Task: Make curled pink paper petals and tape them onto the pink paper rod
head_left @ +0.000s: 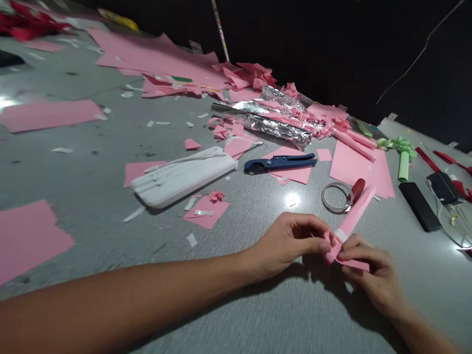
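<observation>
A rolled pink paper tube [354,214] with a white tape band near its lower end lies slanted over the grey table [110,147]. My left hand [287,243] pinches the tube's lower end from the left, fingers closed. From the right, my right hand [372,270] grips the same end and a pink paper flap beneath it. Both hands are near the table's front edge.
Beside the tube lie a clear tape roll [336,196] and a red-handled tool [357,189]. Farther back are a blue cutter [280,162], a white flat case [182,176], crumpled foil [273,115], pink sheets and scraps. A black phone [419,206] and green paper roll [403,164] sit right.
</observation>
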`<state>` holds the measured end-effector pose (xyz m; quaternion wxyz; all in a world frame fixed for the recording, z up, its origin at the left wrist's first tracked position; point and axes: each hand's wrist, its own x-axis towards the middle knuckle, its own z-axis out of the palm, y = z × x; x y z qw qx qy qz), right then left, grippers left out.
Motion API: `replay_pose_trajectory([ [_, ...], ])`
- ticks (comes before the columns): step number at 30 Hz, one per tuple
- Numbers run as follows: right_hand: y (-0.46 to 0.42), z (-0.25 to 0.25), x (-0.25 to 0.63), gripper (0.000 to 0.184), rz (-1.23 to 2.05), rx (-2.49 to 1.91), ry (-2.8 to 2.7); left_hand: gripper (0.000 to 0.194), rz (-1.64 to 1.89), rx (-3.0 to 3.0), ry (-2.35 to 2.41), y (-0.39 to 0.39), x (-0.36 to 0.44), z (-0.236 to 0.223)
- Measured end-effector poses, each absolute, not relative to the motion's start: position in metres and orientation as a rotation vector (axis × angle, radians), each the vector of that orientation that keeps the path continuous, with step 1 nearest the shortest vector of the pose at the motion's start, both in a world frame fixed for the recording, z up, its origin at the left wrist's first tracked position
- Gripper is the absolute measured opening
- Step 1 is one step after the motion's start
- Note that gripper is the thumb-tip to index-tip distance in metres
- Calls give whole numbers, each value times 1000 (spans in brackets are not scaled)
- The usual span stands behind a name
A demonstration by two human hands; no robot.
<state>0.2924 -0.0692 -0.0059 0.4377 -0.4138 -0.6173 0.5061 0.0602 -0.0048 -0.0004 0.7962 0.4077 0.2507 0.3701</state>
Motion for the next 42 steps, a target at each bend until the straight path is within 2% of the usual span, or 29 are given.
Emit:
replay_pose_trajectory([
  [7, -71, -15, 288, 15, 1611, -938, -1171, 13, 837, 874, 624, -10, 62, -3],
  [12, -70, -17, 288, 15, 1694, -830, -1092, 8, 843, 1028, 601, -11, 60, -3],
  [25, -68, -18, 291, 12, 1932, -671, -1053, 29, 761, 1682, 382, -15, 47, 3],
  [31, -68, -15, 293, 25, 2095, -712, -947, 27, 626, 1594, 402, -18, 48, 5],
  [37, -67, -9, 292, 24, 2119, -812, -980, 29, 543, 1460, 396, -20, 47, 11],
  [42, -65, -3, 291, 24, 2094, -872, -1056, 20, 646, 1249, 492, -26, 51, 6],
])
